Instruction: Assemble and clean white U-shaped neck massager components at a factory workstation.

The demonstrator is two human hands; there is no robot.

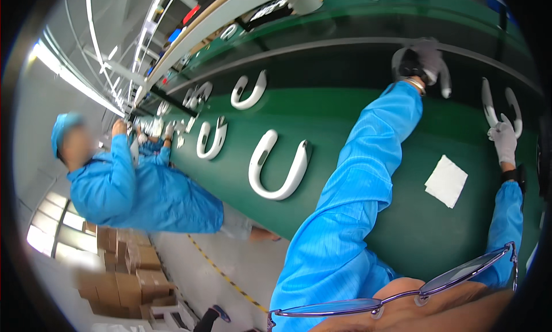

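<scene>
My left hand (426,55), in a grey glove and blurred, is stretched to the far side of the bench. It is closed on a white U-shaped neck-worn device, one arm (445,83) of which sticks out beside the fingers. At the far right, my gloved right hand (505,141) grips the curved end of another U-shaped device (488,104), its two arms pointing away from me. A white sheet (447,181) lies on the bench between my forearms. To the left rest more white U-shaped devices, the nearest (280,189) large and two others (213,151) (248,103) farther off.
The green bench (339,116) has a dark strip along its far side, below a raised shelf (218,10). On my left a co-worker (132,185) in blue stands at the bench. Cardboard boxes (129,280) are stacked on the floor behind, past a yellow-black line (221,273).
</scene>
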